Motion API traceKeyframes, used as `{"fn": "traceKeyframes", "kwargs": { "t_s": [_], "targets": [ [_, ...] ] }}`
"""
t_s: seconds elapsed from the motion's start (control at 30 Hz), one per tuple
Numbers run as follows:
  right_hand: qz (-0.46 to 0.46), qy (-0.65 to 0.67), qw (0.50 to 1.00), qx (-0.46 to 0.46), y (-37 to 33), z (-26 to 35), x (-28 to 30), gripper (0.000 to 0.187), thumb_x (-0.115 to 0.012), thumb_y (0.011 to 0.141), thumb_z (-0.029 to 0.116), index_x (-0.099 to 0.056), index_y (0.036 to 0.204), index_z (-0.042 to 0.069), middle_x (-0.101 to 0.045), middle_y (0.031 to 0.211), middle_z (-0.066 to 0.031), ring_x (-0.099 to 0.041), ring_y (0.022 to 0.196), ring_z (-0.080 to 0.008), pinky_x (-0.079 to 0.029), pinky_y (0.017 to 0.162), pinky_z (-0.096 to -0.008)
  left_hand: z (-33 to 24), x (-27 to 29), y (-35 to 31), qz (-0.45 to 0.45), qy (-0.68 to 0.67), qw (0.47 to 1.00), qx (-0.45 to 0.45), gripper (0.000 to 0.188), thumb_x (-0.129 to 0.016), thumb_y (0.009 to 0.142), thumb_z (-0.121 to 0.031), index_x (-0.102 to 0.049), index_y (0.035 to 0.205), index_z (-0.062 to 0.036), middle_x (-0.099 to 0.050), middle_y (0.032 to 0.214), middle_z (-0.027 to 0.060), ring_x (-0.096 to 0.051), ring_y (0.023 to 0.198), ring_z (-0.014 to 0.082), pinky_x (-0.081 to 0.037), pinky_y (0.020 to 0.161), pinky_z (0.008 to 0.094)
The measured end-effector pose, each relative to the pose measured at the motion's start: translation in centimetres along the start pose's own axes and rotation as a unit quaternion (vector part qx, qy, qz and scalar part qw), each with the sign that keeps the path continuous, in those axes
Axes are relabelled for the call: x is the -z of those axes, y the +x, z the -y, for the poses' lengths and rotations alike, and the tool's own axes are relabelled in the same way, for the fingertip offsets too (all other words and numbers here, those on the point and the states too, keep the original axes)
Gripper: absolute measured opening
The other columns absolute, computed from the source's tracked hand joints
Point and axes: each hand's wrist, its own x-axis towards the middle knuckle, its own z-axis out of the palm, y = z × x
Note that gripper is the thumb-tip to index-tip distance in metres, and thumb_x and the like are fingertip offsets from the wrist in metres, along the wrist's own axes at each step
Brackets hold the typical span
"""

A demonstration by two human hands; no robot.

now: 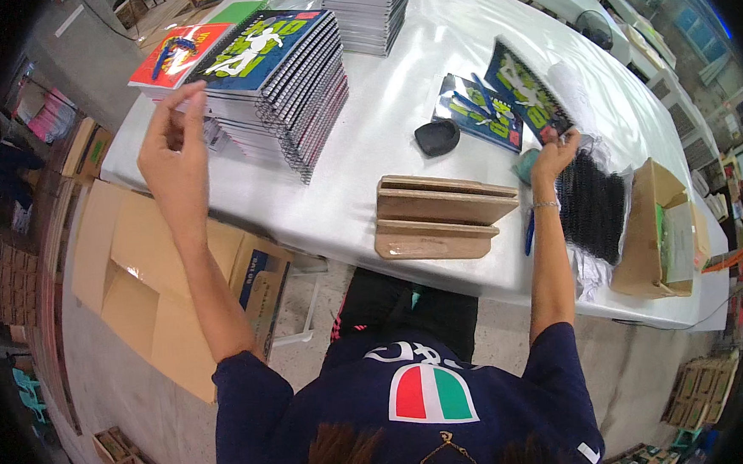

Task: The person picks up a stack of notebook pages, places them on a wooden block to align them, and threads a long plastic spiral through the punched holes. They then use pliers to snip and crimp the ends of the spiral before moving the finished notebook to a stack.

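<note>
Spiral notebook lies just beyond right grip.

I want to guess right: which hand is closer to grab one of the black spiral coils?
Probably the right hand. It already sits at the top edge of the pile of black spiral coils. The left hand is raised far across the table, beside the stack of spiral notebooks.

On the white table, we see the tall stack of spiral-bound notebooks far left, the stepped wooden jig centre front, the open cardboard box right.
</note>
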Motion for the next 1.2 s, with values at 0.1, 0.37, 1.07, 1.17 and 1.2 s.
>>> {"fn": "traceKeyframes", "kwargs": {
  "t_s": [0.1,0.37,1.07,1.17,1.2],
  "targets": [
    [-0.034,0.045,0.998,0.014,-0.5,1.2,1.8,0.033,-0.052,0.089,-0.012,-0.045,0.119,0.0,-0.057,0.111,-0.0092,-0.059,0.089,-0.0144,-0.048,0.081,-0.0261,-1.2,-0.5,-2.2,0.036,0.002,0.999,-0.007,0.016,-0.065,0.094,-0.017,-0.072,0.104,-0.0073,-0.049,0.071,-0.0063,-0.039,0.063,0.0034,-0.03,0.057,0.0205],
    [0.014,0.21,0.971,-0.113,-4.9,4.9,7.8,0.046,-0.058,0.088,-0.011,-0.046,0.129,0.005,-0.055,0.121,-0.0046,-0.054,0.106,-0.0142,-0.046,0.089,-0.0265,-2.6,-2.0,-7.7,0.091,-0.026,0.995,0.044,0.013,-0.067,0.089,-0.009,-0.073,0.1,-0.0057,-0.049,0.064,-0.0037,-0.041,0.061,0.0064,-0.035,0.059,0.0225],
    [0.209,-0.476,0.829,0.209,-12.7,7.2,9.6,0.051,-0.055,0.075,-0.004,-0.062,0.125,0.008,-0.052,0.123,-0.0204,-0.05,0.113,-0.0355,-0.039,0.098,-0.0446,3.0,-10.0,-13.8,0.371,-0.301,0.865,0.153,0.064,-0.082,0.074,-0.012,-0.051,0.129,-0.0068,-0.057,0.114,0.004,-0.053,0.109,0.0148,-0.04,0.096,0.03],
    [0.049,-0.638,0.761,0.105,-4.7,5.6,16.0,0.048,-0.061,0.084,0.009,-0.056,0.131,0.021,-0.049,0.127,-0.0148,-0.052,0.108,-0.0365,-0.042,0.09,-0.0505,4.2,-10.2,-12.1,0.407,-0.295,0.848,0.167,0.071,-0.078,0.076,-0.008,-0.044,0.138,-0.0064,-0.051,0.132,0.007,-0.048,0.119,0.0172,-0.033,0.106,0.0331],
    [-0.031,-0.714,0.696,0.076,-3.4,5.6,17.3,0.048,-0.062,0.087,0.014,-0.054,0.133,0.025,-0.048,0.127,-0.0134,-0.052,0.107,-0.037,-0.044,0.087,-0.0521,4.5,-10.1,-11.6,0.398,-0.286,0.858,0.152,0.072,-0.077,0.078,-0.01,-0.042,0.14,-0.0065,-0.05,0.133,0.0073,-0.048,0.12,0.0175,-0.033,0.107,0.0333]
  ]
}}
